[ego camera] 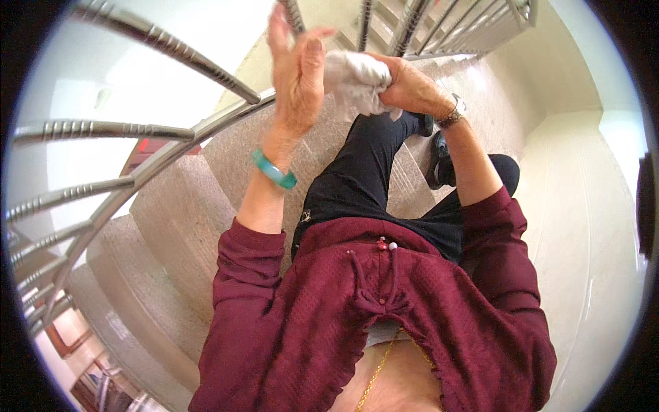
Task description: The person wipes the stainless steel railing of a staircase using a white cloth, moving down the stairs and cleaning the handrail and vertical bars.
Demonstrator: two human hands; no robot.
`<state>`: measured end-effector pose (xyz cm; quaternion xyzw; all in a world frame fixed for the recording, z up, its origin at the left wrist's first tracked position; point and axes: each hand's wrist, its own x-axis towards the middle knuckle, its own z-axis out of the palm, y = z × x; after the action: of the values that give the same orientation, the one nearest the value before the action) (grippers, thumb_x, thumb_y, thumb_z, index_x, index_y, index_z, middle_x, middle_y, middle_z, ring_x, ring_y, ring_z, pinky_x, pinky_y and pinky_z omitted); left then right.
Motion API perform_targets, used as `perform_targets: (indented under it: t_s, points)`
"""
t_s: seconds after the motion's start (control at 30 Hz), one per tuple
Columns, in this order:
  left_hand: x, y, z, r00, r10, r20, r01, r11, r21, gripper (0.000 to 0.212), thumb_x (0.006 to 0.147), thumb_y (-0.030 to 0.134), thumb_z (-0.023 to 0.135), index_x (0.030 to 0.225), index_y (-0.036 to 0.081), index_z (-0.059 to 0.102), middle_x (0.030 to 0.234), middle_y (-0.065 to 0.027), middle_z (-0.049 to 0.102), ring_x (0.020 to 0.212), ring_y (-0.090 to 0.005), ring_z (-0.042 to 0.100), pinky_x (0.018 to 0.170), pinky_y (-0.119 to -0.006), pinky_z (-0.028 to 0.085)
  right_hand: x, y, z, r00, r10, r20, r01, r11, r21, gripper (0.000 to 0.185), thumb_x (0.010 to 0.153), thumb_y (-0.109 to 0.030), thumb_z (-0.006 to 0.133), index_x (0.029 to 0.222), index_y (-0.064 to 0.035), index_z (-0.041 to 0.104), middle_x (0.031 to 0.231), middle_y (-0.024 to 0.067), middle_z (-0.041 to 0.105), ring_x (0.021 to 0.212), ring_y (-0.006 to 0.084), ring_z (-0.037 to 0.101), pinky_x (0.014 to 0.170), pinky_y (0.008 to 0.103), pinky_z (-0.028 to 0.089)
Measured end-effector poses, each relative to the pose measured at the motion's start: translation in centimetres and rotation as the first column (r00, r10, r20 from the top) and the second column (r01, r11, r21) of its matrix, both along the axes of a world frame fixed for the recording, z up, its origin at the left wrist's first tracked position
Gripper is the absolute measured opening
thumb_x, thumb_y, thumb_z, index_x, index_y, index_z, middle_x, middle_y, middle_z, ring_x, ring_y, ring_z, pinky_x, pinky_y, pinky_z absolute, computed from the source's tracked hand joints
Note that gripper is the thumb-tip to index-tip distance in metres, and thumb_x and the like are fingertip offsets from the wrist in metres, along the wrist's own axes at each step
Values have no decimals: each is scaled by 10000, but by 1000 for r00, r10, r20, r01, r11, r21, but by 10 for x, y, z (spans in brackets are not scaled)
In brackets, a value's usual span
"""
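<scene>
In front of me my right hand (409,85) grips a bunched white cloth (358,77) by its right side. Loose folds of it hang down over my black trousers. To the left of the cloth, my left hand (298,77) is raised with its fingers spread and slightly blurred. Nothing shows in that palm. Its thumb side is close to the cloth's left edge; whether they touch I cannot tell. Just beyond my left hand stands a metal baluster (294,15) of the stair railing.
Stone stairs (175,190) run down along my left. A metal railing (170,149) with ringed balusters borders them. Pale wall (576,206) rises on the right. My dark shoes (440,162) rest on the steps, and another flight (381,28) lies ahead behind balusters.
</scene>
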<state>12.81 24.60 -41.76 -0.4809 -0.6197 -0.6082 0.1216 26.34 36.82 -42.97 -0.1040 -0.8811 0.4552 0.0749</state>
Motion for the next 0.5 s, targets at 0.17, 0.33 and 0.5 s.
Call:
perform_targets:
  t_s: [0.17,0.33,0.5]
  points:
    - [20,-35,-10,472,-370,800,437,887,153,831,806,482,623,1336,4,196,1185,-147,458,1093,-236,495,920,-299,450,-33,-42,10,944,-313,-106,259,899,-352,381,731,-168,623,1059,15,561,878,101,646,805,156,604,735,299,475]
    - [21,-58,-16,469,-263,843,162,964,210,617,761,217,734,1209,47,346,1137,-112,482,1031,-201,511,881,-316,463,-62,-84,7,982,-105,-156,100,994,-41,649,748,-189,629,1281,24,327,950,263,619,916,363,620,758,432,498]
    - [-23,-116,-14,638,-65,767,-132,972,193,544,792,168,683,1207,21,363,1075,-125,522,885,-195,568,818,-278,485,-66,-93,36,991,106,-77,-106,994,-1,689,777,-265,653,1325,-9,323,1010,278,600,961,334,611,793,403,491]
